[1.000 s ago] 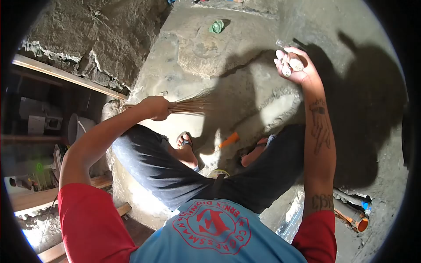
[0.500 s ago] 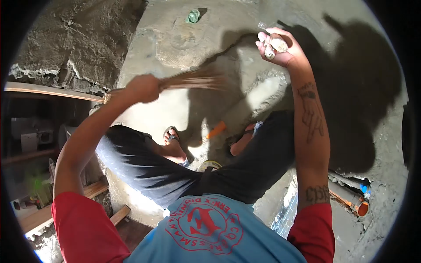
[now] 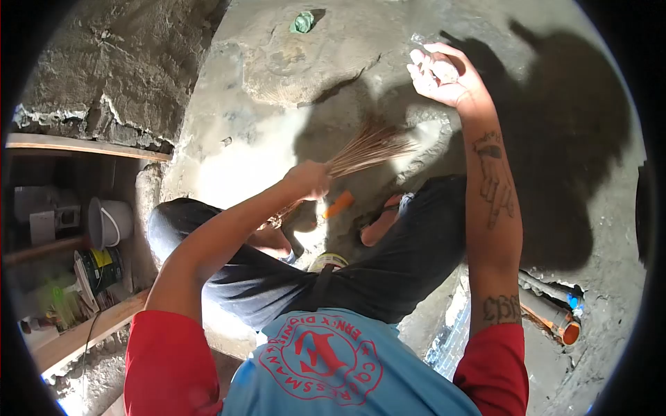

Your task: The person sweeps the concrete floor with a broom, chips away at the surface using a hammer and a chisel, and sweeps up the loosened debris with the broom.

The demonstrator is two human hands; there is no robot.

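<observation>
My left hand (image 3: 307,180) is closed around the bound part of a stick broom (image 3: 368,149). The bristles fan out to the right, over the wet-looking concrete floor (image 3: 277,128) in front of my feet. Part of the broom's other end shows below the wrist. My right hand (image 3: 447,76) is raised at the upper right, its fingers curled around whitish lumps (image 3: 444,71). Strong light washes out the lumps, so their material is unclear. A small clear scrap (image 3: 417,39) shows near the fingertips. An orange piece (image 3: 338,205) lies between my feet, below the broom.
A crumpled green thing (image 3: 302,22) lies on the floor ahead. At left, a wooden board (image 3: 90,144) edges a lower space with a grey bucket (image 3: 109,223). An orange pipe (image 3: 570,333) opens from broken concrete at right. A rough wall (image 3: 125,62) stands upper left.
My left hand has swung right and down with the broom, whose bristles now reach nearer my right foot. My right hand has barely moved and keeps the lumps.
</observation>
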